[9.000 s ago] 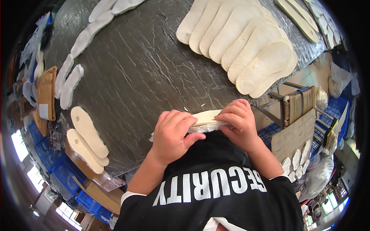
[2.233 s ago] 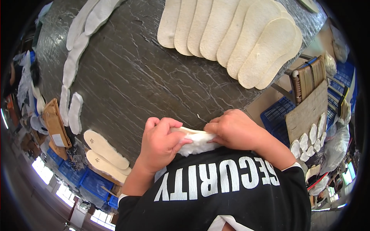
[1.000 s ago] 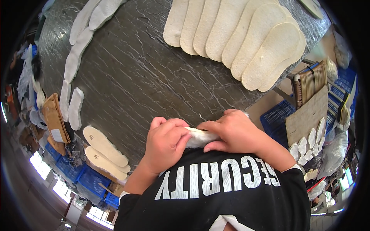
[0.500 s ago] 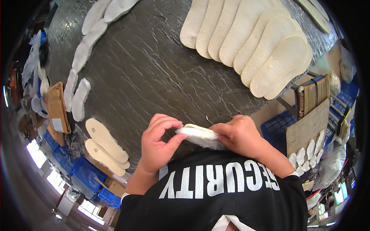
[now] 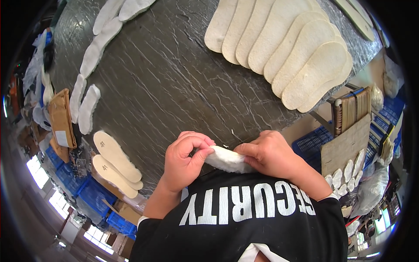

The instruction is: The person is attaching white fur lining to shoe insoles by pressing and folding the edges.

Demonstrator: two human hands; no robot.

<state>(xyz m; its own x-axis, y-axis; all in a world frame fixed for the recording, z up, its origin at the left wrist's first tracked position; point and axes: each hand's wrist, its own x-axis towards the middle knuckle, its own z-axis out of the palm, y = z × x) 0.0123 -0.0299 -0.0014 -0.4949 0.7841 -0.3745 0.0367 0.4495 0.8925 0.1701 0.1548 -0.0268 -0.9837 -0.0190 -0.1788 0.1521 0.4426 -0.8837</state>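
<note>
Between my two hands, close to my chest at the table's near edge, is a fluffy white insole (image 5: 229, 160), its fleece side turned toward me. My left hand (image 5: 185, 158) pinches its left end between thumb and fingertips. At the other end, my right hand (image 5: 267, 153) grips it with the thumb on the upper edge and the fingers curled. The insole's far face is hidden. Two cream insoles with dark marks, one of them the upper insole (image 5: 117, 156), lie overlapping to the left of my left hand.
A fanned row of cream insoles (image 5: 301, 56) covers the far right of the dark table (image 5: 166, 78). White fleece insoles (image 5: 89, 109) line its left side. Beyond the right edge stand a cardboard sheet (image 5: 345, 146) and a blue crate (image 5: 312, 142); blue bins (image 5: 94, 196) are at left.
My left thumb and fingertips have closed on the insole's left end. The insole has tipped, so its cream edge shows less and more white fleece faces me.
</note>
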